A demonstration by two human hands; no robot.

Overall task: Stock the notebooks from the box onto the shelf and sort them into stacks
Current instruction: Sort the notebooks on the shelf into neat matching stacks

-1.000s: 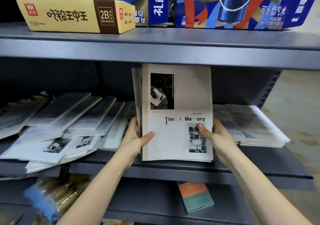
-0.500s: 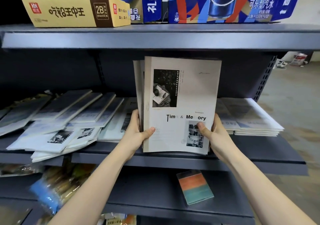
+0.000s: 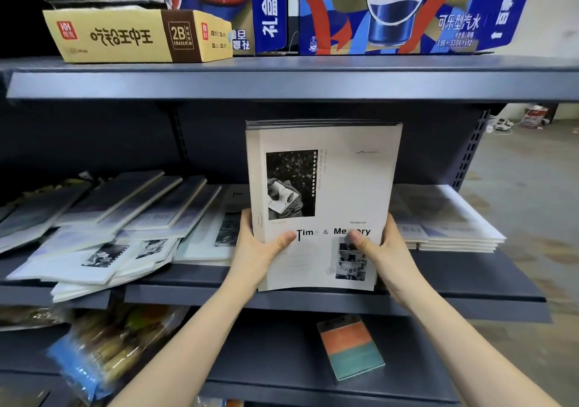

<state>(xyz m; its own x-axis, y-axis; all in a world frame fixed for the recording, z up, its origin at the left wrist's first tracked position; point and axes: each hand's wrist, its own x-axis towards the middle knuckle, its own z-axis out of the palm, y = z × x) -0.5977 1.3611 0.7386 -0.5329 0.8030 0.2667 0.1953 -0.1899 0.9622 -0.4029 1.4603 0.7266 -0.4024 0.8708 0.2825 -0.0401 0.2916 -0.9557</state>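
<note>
I hold a bundle of cream "Time & Memory" notebooks upright, its bottom edge at the front lip of the grey middle shelf. My left hand grips its lower left edge, thumb on the cover. My right hand grips the lower right edge the same way. Loose notebooks lie fanned and overlapping on the shelf to the left. A neat stack of notebooks lies flat to the right. More notebooks lie behind the held bundle, partly hidden.
The upper shelf carries a yellow eraser carton and blue cola cases. On the lower shelf lie an orange and teal block and bagged snacks. Concrete floor shows at the right.
The bundle has been squared up: the notebooks behind the front one no longer stick out at the left. Both hands keep their grip. The view has shifted slightly.
</note>
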